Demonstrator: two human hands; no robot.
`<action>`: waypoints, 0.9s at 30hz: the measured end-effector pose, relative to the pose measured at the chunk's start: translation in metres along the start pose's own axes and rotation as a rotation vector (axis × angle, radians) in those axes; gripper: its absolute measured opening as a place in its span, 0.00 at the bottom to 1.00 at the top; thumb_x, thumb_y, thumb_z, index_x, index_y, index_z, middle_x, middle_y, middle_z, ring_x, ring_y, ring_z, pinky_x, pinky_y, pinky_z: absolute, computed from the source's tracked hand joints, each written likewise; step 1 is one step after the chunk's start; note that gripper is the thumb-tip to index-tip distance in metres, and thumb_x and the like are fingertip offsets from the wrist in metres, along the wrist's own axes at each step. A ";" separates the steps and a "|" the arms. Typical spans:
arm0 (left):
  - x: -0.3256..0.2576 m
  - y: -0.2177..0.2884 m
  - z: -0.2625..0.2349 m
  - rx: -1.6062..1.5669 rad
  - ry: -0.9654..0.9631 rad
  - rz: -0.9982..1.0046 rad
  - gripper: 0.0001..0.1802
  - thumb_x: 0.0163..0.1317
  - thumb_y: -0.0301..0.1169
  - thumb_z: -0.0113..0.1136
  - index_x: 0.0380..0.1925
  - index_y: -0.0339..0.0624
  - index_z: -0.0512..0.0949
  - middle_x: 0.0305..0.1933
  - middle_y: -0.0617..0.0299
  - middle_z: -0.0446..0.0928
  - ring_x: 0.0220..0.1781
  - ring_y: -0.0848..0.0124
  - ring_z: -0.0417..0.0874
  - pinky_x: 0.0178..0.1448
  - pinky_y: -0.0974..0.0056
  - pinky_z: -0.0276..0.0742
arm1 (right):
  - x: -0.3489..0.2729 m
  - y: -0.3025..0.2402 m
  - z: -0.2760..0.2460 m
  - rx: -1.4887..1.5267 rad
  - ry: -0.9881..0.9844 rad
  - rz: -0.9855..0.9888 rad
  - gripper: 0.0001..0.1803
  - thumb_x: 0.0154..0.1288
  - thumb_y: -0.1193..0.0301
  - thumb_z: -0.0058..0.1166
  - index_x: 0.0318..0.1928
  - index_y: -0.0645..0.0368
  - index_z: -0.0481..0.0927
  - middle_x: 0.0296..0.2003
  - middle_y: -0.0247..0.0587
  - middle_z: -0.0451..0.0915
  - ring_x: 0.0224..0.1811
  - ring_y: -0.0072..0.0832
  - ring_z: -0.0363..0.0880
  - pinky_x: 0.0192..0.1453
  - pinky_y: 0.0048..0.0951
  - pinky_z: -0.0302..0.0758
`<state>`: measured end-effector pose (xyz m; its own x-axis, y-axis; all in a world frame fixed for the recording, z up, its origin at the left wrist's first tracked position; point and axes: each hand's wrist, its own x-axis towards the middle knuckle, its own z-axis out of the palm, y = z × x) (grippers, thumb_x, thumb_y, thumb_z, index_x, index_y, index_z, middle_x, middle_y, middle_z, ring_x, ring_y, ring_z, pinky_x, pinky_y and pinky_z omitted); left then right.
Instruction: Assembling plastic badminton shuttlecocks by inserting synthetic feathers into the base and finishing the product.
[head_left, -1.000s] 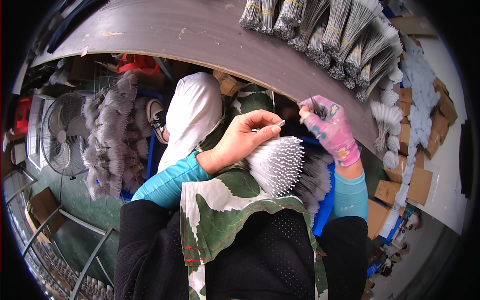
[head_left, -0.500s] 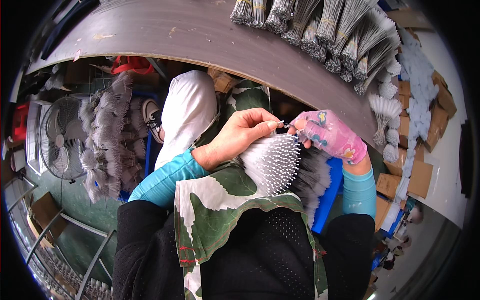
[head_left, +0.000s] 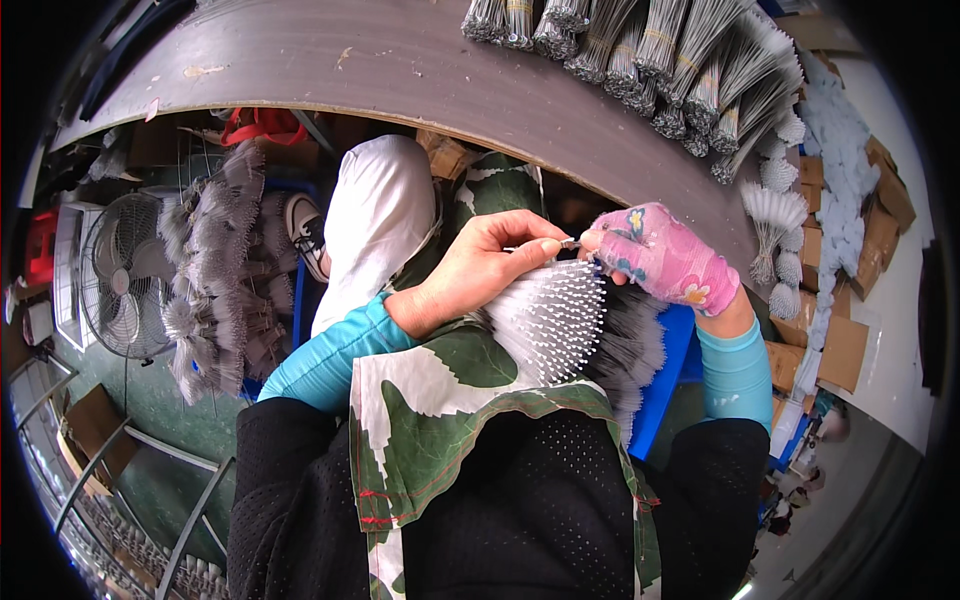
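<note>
My left hand (head_left: 480, 268), bare, rests on a fan-shaped bundle of thin grey wire stems with white tips (head_left: 550, 320) that lies on my lap. Its thumb and forefinger pinch a small metal piece (head_left: 570, 243) at the top of the fan. My right hand (head_left: 660, 255), in a pink patterned glove, meets the left hand at that same piece and grips it from the right side. Under the fan lie more grey stems (head_left: 630, 350). A green and white leaf-print apron (head_left: 440, 400) covers my lap.
A grey curved table (head_left: 400, 70) runs along the top, with several tied grey stem bundles (head_left: 660, 50) at its right end. White fans (head_left: 775, 215) lie beyond. A pile of grey fans (head_left: 225, 270) and a floor fan (head_left: 125, 280) are at left. A blue crate (head_left: 670, 380) sits under my right arm.
Both hands have moved closer together at the top of the fan, and the gloved right hand now meets the left fingertips at the small metal piece.
</note>
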<state>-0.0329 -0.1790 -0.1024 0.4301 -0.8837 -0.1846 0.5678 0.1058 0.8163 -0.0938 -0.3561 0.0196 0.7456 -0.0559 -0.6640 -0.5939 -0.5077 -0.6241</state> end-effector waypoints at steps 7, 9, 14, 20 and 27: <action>-0.002 0.001 0.003 0.131 -0.007 0.100 0.08 0.64 0.28 0.56 0.40 0.35 0.78 0.36 0.66 0.79 0.38 0.82 0.75 0.43 0.75 0.73 | 0.000 0.002 -0.003 -0.219 0.051 -0.072 0.18 0.63 0.58 0.52 0.25 0.62 0.78 0.16 0.44 0.71 0.20 0.32 0.70 0.28 0.31 0.68; -0.002 0.000 0.003 0.122 -0.002 0.100 0.09 0.64 0.28 0.56 0.40 0.35 0.78 0.35 0.67 0.79 0.38 0.82 0.75 0.43 0.75 0.72 | 0.001 0.002 -0.005 -0.287 0.060 -0.100 0.18 0.62 0.59 0.52 0.25 0.62 0.78 0.17 0.47 0.71 0.20 0.38 0.69 0.28 0.33 0.68; -0.001 0.000 0.004 0.155 -0.015 0.086 0.08 0.64 0.28 0.55 0.40 0.36 0.78 0.34 0.68 0.78 0.37 0.83 0.74 0.43 0.75 0.72 | 0.000 -0.008 -0.007 -0.408 0.040 -0.135 0.19 0.62 0.59 0.52 0.25 0.63 0.76 0.17 0.51 0.69 0.22 0.46 0.67 0.29 0.39 0.66; -0.001 0.002 0.003 0.119 -0.024 0.069 0.08 0.64 0.28 0.56 0.39 0.36 0.78 0.34 0.69 0.78 0.36 0.84 0.73 0.41 0.76 0.71 | 0.003 -0.006 -0.013 -0.305 -0.066 -0.015 0.18 0.64 0.58 0.51 0.31 0.62 0.80 0.17 0.34 0.73 0.21 0.19 0.69 0.28 0.24 0.67; -0.002 0.001 0.004 0.103 -0.016 0.057 0.08 0.64 0.27 0.56 0.40 0.37 0.78 0.34 0.68 0.78 0.36 0.84 0.73 0.41 0.76 0.71 | 0.001 -0.005 -0.009 -0.185 -0.037 0.043 0.22 0.63 0.57 0.51 0.20 0.62 0.76 0.14 0.36 0.72 0.18 0.22 0.68 0.26 0.28 0.66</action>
<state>-0.0359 -0.1788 -0.0996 0.4479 -0.8849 -0.1277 0.4674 0.1100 0.8772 -0.0874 -0.3614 0.0263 0.7069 -0.0509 -0.7055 -0.5570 -0.6548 -0.5109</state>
